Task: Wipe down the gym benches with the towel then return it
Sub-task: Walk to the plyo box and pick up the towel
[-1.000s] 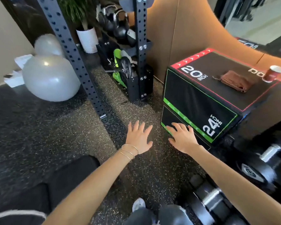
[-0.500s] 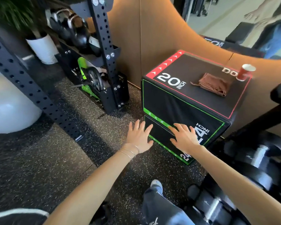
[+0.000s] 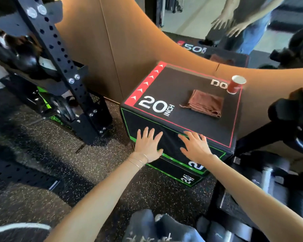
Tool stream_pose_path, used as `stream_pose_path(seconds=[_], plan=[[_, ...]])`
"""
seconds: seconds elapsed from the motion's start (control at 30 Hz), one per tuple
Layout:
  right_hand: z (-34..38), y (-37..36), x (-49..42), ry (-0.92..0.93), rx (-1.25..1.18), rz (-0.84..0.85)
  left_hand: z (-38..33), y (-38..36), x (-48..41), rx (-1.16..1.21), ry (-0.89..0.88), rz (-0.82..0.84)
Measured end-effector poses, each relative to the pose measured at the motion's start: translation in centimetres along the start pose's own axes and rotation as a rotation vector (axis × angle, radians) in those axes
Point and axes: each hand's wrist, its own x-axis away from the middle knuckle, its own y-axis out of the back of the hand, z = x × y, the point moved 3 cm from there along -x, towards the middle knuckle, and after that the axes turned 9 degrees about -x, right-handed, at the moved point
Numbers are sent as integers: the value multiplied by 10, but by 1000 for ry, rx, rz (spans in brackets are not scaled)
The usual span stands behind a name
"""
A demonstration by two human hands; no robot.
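- One black rack [image 3: 59,55] stands at 10 o'clock. Dumbbells [image 3: 268,175] crowd 4 o'clock, too blurred for me to count.
- One folded towel [image 3: 205,103] lies on the box [image 3: 173,81] top at 1 o'clock, with one red cup [image 3: 235,84] just beyond it.
- My left hand [image 3: 148,144] and right hand [image 3: 195,145]: each grip wide, fingers spread, holding nothing.
- Half a second ago both hands sat lower on the box's near face.

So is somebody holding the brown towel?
No, the towel lies folded on the black box, and both the left hand and right hand are empty.
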Motion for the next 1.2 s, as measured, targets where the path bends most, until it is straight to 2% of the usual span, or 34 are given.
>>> stream_pose_path(seconds=[0.5,0.77,1.0,1.2], plan=[[-34,32,-119,-336,-97,-69,56,34,-178,-86,-305,-65],[-50,38,-145,-467,-133,-94,52,39,-230,-119,-415,-46],[-75,44,-166,-482,-154,-132,39,36,-266,-141,-444,-11],[-120,51,-191,-476,-169,-66,18,36,-301,-120,-427,20]])
